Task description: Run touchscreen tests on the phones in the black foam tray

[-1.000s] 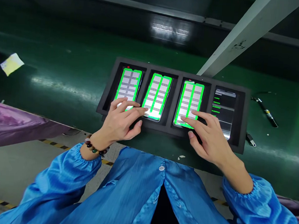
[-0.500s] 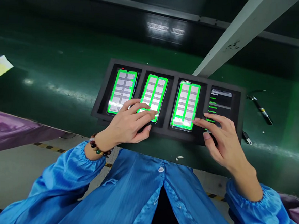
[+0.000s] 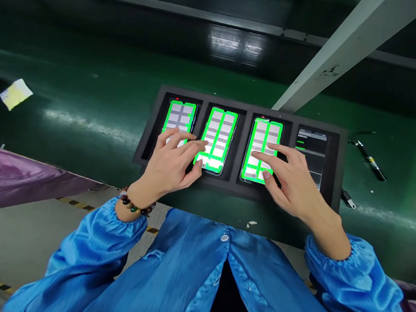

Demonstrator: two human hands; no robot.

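Across a green bench top (image 3: 90, 100) lies a dark tray (image 3: 338, 170) with four compartments, one phone in each. Over the second phone (image 3: 213, 132) the left hand (image 3: 167, 170) has its fingers loosely bent and parted, gripping nothing; the right hand (image 3: 295, 178) is likewise open, index and middle fingers reaching over the third phone (image 3: 266, 136), thumb by its lower right edge. Whether any fingertip presses the glass, I cannot tell.

The phones should be light and stiff, slick on the face and easy to scratch or crack — best held by the long side edges, where the compartments seem to leave some room. The left hand hides the lower part of the leftmost phone (image 3: 177, 113), and the right covers a lower part of the darker fourth phone (image 3: 309, 158). Glare whitens the second screen's bottom, and the small lettering is unreadable
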